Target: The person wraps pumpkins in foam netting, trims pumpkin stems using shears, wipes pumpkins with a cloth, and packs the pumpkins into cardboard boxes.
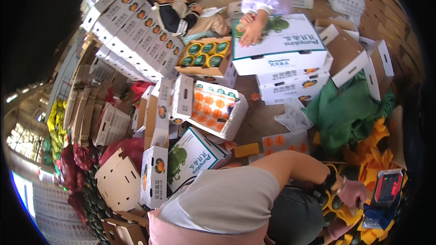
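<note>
My left hand [352, 194], in a pink glove, reaches to the lower right with its fingers closed on a yellow foam net [352, 216]. Below it, my right hand [340, 228], also gloved in pink, is partly hidden by the foam and lies against its lower side; its grip is unclear. Dark green pumpkins [329, 218] in yellow nets lie beside both hands, in an open box. To the right stands a digital scale display [387, 187] with red digits, a blue cloth [383, 212] below it. Loose yellow foam pieces [371, 234] lie around it.
Printed cartons [194, 158] and a box with orange stickers [214, 109] stand at the left. One person's hands [252, 32] rest on a large pumpkin carton [289, 46]; another person [177, 13] sits beside stacked boxes. Green fabric [347, 112] lies at the right.
</note>
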A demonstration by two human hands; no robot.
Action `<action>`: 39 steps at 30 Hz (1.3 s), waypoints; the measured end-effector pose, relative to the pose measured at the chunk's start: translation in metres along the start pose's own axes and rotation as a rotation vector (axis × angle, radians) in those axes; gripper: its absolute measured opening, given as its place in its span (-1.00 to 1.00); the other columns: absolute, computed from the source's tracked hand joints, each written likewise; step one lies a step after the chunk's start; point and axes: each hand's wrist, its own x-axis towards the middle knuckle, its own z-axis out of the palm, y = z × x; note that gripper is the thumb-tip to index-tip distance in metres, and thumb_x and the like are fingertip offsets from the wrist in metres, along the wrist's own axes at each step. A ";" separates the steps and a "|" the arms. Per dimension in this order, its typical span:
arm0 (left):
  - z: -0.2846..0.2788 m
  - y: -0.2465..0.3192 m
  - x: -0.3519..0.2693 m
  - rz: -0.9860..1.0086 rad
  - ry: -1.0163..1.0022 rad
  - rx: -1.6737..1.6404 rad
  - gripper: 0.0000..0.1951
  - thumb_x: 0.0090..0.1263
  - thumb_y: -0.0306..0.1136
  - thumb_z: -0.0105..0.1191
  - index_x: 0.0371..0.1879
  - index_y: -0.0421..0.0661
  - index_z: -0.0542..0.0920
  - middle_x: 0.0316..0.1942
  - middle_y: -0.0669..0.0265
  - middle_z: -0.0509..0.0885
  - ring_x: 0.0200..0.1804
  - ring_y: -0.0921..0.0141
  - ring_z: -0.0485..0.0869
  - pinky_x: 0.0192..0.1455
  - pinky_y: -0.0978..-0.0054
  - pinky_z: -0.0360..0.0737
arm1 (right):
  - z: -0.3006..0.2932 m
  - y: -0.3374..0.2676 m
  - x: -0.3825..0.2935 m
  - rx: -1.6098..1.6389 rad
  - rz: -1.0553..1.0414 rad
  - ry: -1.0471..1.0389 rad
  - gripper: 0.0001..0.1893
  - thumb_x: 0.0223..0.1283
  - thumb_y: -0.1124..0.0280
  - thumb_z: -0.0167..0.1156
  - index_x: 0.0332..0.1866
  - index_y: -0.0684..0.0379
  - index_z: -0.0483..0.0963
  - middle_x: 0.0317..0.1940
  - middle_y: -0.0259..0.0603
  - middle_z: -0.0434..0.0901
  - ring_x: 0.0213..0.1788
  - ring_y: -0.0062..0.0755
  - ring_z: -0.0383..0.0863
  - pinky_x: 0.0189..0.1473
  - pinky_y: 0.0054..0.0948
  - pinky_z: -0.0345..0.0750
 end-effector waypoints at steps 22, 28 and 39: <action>-0.100 -0.226 0.070 -0.361 0.177 0.392 -0.76 0.40 -0.29 0.06 -0.21 -0.26 0.52 -0.35 0.30 0.55 -0.29 0.46 0.48 -0.17 0.49 0.47 | 0.105 0.138 0.108 0.491 0.794 0.021 -0.53 0.32 0.31 0.04 0.25 0.34 0.28 0.13 -0.13 0.46 0.18 -0.37 0.37 0.18 -0.51 0.30; -0.069 -0.249 0.064 -0.553 0.209 -0.142 -0.68 0.42 -0.33 0.05 0.00 -0.30 0.44 -0.09 0.38 0.51 -0.03 0.58 0.40 0.06 0.63 0.39 | 0.089 0.111 0.107 0.193 0.420 0.157 -0.69 0.34 0.37 0.05 0.08 0.33 0.35 -0.07 -0.01 0.51 -0.04 -0.21 0.49 0.05 -0.44 0.40; -0.025 -0.286 0.087 -0.355 0.220 0.126 -0.80 0.38 -0.33 0.09 -0.22 -0.24 0.51 -0.38 0.30 0.53 -0.31 0.47 0.48 -0.16 0.56 0.46 | 0.077 0.174 0.093 0.052 0.340 0.359 -0.83 0.31 0.45 0.04 -0.09 0.32 0.42 -0.34 -0.10 0.52 -0.29 -0.37 0.44 -0.15 -0.50 0.42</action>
